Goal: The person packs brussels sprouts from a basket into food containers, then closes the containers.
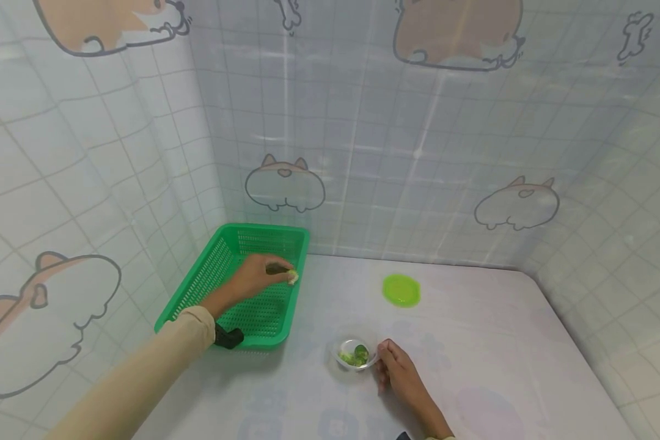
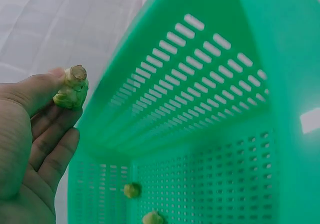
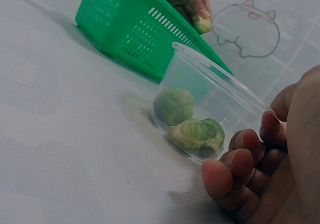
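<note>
My left hand [image 1: 258, 273] pinches a Brussels sprout [image 2: 73, 87] between thumb and fingertips, over the right side of the green basket [image 1: 304, 256]. The sprout's cut stem end faces the camera in the left wrist view. Two more sprouts lie inside the basket there, one small sprout [image 2: 132, 190] and a paler sprout [image 2: 153, 217]. On the table, my right hand [image 1: 401, 373] grips the rim of a clear plastic bowl [image 1: 337, 342] from its right side. Inside the bowl are a round sprout [image 3: 173, 106] and a second sprout [image 3: 197, 135] lying on its side.
A bright green round lid [image 1: 401, 290] lies flat on the table [image 1: 473, 342], behind the bowl. Wall sheeting [image 1: 363, 153] with a grid and cartoon dogs encloses the table at the back and sides. The basket stands in the left back corner.
</note>
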Available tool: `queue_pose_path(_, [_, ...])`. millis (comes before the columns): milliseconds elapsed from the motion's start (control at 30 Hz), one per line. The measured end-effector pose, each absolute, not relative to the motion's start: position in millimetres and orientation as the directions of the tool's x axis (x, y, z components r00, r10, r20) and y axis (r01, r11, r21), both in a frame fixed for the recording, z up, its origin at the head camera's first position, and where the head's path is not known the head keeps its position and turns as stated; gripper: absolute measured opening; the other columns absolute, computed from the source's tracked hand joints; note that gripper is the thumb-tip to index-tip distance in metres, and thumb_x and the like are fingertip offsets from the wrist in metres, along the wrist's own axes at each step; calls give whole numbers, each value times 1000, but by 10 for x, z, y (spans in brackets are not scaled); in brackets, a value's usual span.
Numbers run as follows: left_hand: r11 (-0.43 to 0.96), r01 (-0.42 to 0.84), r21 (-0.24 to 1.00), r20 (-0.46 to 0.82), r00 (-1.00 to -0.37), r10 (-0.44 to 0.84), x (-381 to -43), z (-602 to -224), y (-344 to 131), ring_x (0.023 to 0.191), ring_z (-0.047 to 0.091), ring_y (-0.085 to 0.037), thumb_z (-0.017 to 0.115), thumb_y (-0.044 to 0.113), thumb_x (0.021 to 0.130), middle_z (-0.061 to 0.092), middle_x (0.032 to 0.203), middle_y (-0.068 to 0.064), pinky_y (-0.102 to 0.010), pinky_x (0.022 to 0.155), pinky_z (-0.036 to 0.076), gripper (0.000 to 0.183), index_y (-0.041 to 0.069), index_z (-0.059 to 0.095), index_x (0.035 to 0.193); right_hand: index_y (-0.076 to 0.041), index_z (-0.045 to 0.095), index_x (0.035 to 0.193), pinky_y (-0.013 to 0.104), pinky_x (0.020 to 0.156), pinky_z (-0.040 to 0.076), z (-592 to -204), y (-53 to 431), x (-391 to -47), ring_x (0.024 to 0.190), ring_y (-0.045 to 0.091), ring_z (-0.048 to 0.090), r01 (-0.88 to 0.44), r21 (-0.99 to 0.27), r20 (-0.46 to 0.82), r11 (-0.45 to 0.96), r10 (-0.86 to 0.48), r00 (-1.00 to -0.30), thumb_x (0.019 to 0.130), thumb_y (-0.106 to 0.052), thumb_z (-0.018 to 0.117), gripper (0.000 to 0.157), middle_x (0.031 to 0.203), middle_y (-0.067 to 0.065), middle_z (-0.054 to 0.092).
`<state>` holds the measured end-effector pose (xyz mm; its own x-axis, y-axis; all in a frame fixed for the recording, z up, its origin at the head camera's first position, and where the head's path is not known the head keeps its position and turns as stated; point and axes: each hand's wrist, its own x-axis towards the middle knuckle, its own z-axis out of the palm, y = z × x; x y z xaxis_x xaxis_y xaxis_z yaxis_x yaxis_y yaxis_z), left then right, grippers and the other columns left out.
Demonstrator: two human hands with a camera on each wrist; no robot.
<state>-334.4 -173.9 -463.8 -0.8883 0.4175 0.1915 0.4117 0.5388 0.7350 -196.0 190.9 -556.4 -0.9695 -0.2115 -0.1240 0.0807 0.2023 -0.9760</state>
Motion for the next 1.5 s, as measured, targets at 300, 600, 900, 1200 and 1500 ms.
queue_pose_path(300, [499, 427, 754, 182, -866, 465, -3254, -4602, -1535, 99, 70, -10, 73, 29, 95, 75, 103, 8, -35, 89, 58, 26, 17, 74, 117, -2, 50, 97, 33, 49, 54, -5897, 1961, -2080, 56, 17, 53, 44, -976, -89, 213, -207, -974, 111, -32, 39, 34, 79, 6, 52])
queue_pose_path(600, [463, 516, 721, 215, -802, 558, -3178, -4633, -1314, 98, 69, -9, 73, 27, 95, 74, 105, 10, -30, 84, 58, 23, 17, 74, 115, -3, 50, 96, 34, 50, 55, -5908, 1972, -2083, 57, 16, 53, 40, -977, -86, 211, -214, -973, 111, -31, 38, 34, 81, 6, 52])
queue_pose_path(900, [439, 537, 721, 199, -767, 610, -3045, -4692, -1085, 103, 68, -8, 72, 29, 95, 73, 107, 11, -29, 91, 57, 22, 19, 74, 114, -3, 50, 97, 35, 50, 56, -5901, 1976, -2080, 59, 16, 53, 31, -977, -79, 209, -223, -972, 111, -35, 38, 37, 82, 7, 53])
queue_pose_path(1200, [429, 524, 736, 152, -745, 649, -2924, -4741, -900, 102, 69, -8, 72, 25, 96, 73, 107, 11, -26, 90, 57, 21, 15, 74, 114, -3, 50, 98, 35, 50, 55, -5905, 1970, -2080, 58, 17, 54, 42, -979, -88, 199, -226, -970, 110, -38, 39, 39, 83, 7, 53])
queue_pose_path(1500, [443, 538, 717, 114, -718, 687, -2863, -4862, -729, 98, 69, -3, 74, 27, 93, 73, 104, 13, -21, 88, 56, 18, 18, 74, 109, -3, 50, 97, 34, 50, 55, -5901, 1972, -2086, 57, 17, 54, 48, -980, -93, 192, -233, -968, 110, -36, 39, 38, 80, 6, 52])
